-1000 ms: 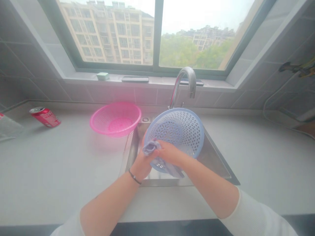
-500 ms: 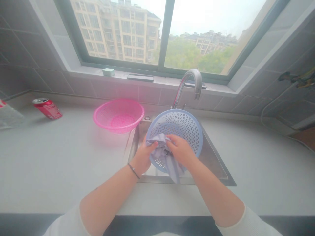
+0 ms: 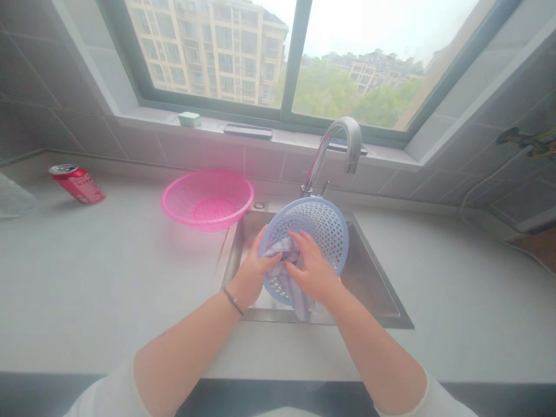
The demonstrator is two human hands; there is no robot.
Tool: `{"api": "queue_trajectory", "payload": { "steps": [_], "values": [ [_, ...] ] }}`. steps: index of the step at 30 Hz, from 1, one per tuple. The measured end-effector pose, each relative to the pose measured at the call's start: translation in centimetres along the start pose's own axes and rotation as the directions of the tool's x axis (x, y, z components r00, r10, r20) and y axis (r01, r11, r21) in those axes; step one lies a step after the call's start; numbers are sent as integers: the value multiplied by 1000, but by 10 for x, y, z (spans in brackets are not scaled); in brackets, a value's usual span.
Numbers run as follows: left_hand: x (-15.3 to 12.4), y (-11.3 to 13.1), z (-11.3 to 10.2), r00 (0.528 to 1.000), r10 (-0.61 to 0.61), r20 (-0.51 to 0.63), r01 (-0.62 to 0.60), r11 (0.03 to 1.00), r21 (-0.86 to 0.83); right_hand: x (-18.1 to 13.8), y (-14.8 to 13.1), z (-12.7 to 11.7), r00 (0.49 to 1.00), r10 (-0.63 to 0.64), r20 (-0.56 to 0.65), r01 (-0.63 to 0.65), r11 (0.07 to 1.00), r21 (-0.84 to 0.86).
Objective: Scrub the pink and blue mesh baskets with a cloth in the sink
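Note:
A light blue colander [image 3: 326,229] is tilted over the sink [image 3: 373,278], its open side facing me. My left hand [image 3: 252,275] is closed around its left rim, the thumb over the inside and pressing on a greyish-lilac cloth [image 3: 297,298]. Inside the bowl, my right hand [image 3: 315,269] has its thumb and fingers on either side of the bunched cloth. The loose end of the cloth hangs down over the colander's near rim. The left hand's fingers behind the colander are mostly hidden.
A pink basket [image 3: 174,214] stands on the counter left of the sink. A chrome faucet [image 3: 354,145] arches above the colander. A tilted red can [image 3: 82,185] and a clear plastic item [image 3: 15,197] are at far left. A pale green box [image 3: 190,119] sits on the windowsill.
My right hand has shifted slightly left, its fingers spreading over the cloth from a pinch. The colander has turned a little and the cloth's hanging end has swung left.

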State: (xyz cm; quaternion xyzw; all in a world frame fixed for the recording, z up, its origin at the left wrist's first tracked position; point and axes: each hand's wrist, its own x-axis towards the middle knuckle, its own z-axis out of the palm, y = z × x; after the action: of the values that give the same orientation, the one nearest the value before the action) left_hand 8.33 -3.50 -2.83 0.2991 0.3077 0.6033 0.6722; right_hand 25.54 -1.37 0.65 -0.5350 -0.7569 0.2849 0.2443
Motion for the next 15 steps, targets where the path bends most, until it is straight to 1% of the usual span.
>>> {"api": "queue_trajectory", "payload": {
  "steps": [3,5,7,9,11,13,15],
  "values": [
    [-2,0,1,999,-2,38,3,1000,-30,-9,-6,12,985,130,114,-126,991,-35],
    [-3,0,1,998,-9,64,12,999,-51,-13,-5,20,977,149,152,-143,988,-54],
    [-3,0,0,997,-22,69,26,998,-49,-12,3,25,981,140,136,-130,988,-82],
    [-1,1,-2,996,-41,73,44,998,-37,-8,15,24,986,149,70,-142,986,-91],
    [1,2,-4,995,-61,74,63,998,-22,2,30,16,981,183,-57,-185,982,-26],
    [2,1,-6,993,-75,88,76,997,-12,16,42,4,947,245,-208,-212,963,166],
    [2,-2,-6,992,-78,103,79,997,-6,31,45,-5,890,331,-314,-183,889,419]
  ]
}}
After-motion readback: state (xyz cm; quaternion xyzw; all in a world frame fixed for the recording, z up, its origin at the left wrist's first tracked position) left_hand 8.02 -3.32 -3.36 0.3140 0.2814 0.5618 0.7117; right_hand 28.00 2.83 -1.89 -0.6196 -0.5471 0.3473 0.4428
